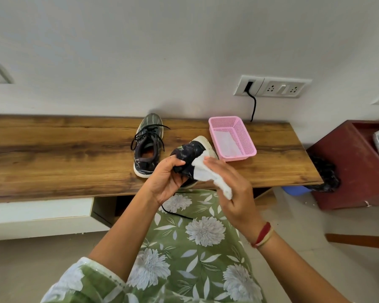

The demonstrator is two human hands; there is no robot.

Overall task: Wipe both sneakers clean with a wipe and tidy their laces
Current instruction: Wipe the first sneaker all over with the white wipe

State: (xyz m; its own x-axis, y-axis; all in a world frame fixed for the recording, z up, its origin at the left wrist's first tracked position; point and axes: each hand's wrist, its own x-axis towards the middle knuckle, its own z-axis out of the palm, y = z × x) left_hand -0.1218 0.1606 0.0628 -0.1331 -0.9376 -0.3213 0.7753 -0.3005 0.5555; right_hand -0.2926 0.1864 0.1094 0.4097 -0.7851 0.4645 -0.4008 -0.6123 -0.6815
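Observation:
One dark sneaker [148, 144] with a white sole stands on the wooden bench [64, 149], toe toward the wall, its black laces loose and spread. My left hand [165, 178] grips the second dark sneaker [189, 154] by its heel end, holding it up at the bench's front edge. My right hand [230, 182] holds a white wipe [208, 171] and presses it against this sneaker's side. A black lace [175, 213] from the held sneaker dangles over my lap.
A pink plastic basket [247, 138] with a white wipe inside stands on the bench just right of the held sneaker. A wall socket with a black cable is behind it. To the right stand a dark red box and a bin with a black bag.

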